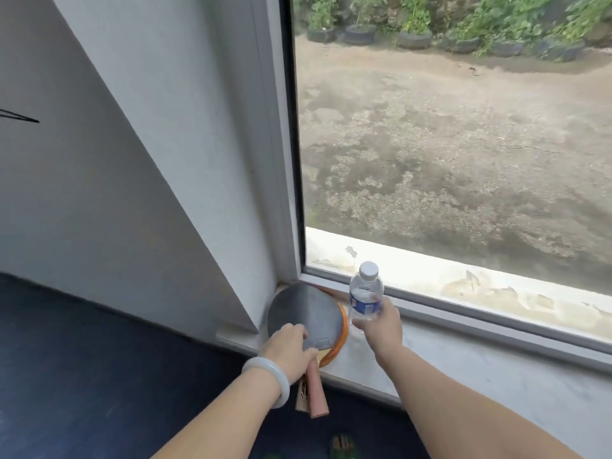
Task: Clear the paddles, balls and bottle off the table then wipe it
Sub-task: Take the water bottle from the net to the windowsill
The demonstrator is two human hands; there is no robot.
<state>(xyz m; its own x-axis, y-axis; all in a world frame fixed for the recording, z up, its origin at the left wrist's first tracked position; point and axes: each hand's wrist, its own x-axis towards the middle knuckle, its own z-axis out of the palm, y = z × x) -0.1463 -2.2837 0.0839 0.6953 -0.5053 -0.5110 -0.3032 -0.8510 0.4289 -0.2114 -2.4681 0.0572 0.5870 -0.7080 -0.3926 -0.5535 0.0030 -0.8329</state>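
Note:
Two paddles lie stacked on the window sill (463, 369) in its left corner. The top paddle (306, 314) shows a dark grey face; the one beneath (344, 329) shows only an orange rim. Their handles stick out over the sill's front edge. My left hand (291, 351), with a white bangle on the wrist, grips the paddles where blade meets handle. My right hand (379, 323) holds a clear plastic water bottle (364, 294) with a white cap and blue label, upright just right of the paddles, its base at the sill. No balls are in view.
A large window pane (463, 144) rises behind the sill and looks onto a dirt yard. A white wall (132, 160) slants down on the left to the sill corner. Dark blue floor (99, 376) lies below; a green sandal (342, 445) shows at the bottom.

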